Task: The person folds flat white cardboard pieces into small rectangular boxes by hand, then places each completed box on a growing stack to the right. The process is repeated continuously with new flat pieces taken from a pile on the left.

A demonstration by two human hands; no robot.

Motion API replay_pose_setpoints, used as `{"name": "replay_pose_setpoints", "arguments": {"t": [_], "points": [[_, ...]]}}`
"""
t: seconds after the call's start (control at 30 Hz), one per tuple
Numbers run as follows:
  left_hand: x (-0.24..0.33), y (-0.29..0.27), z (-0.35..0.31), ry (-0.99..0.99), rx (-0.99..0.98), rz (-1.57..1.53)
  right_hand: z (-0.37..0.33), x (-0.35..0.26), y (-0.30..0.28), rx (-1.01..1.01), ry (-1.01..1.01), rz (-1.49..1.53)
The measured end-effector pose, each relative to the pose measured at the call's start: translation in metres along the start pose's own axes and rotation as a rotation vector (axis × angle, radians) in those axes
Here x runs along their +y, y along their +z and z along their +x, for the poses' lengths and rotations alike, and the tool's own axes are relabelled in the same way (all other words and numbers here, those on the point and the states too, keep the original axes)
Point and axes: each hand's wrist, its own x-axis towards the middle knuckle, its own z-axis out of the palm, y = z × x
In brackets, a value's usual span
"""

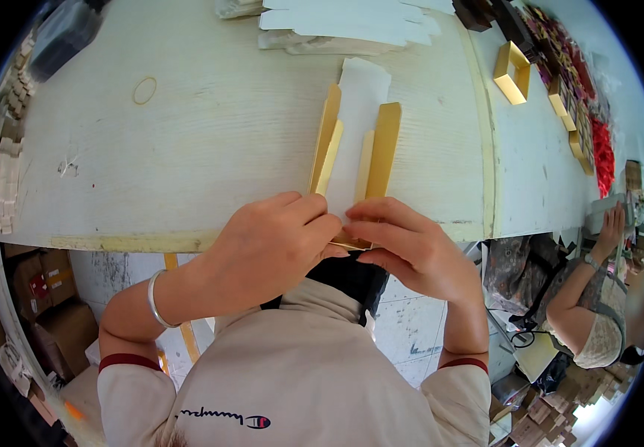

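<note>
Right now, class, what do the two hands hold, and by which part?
Both hands, left and right, pinch the near end of a gold and white flat folded card box blank at the table edge.

Pale workbench [210, 149] under gold-and-white carton [355, 141]

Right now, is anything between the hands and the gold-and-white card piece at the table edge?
Nothing visible. The left hand and right hand both already pinch the near end of the gold-and-white card piece at the table edge.
</note>
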Motion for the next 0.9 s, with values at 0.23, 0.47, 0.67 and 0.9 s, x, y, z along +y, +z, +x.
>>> {"name": "replay_pose_setpoints", "arguments": {"t": [0.23, 0.47, 0.67, 0.9], "points": [[-0.002, 0.006, -0.005, 0.012, 0.048, 0.057, 0.014, -0.003, -0.001, -0.068, 0.024, 0.126], [-0.009, -0.002, -0.012, 0.047, 0.034, -0.047, 0.004, -0.015, 0.013, -0.039, -0.026, -0.12], [-0.02, -0.018, -0.009, 0.284, -0.147, 0.19, 0.013, -0.018, 0.007, -0.34, -0.144, -0.399], [-0.001, -0.027, -0.004, 0.075, -0.126, 0.236, 0.01, -0.008, 0.021, 0.001, -0.015, -0.105]]}}
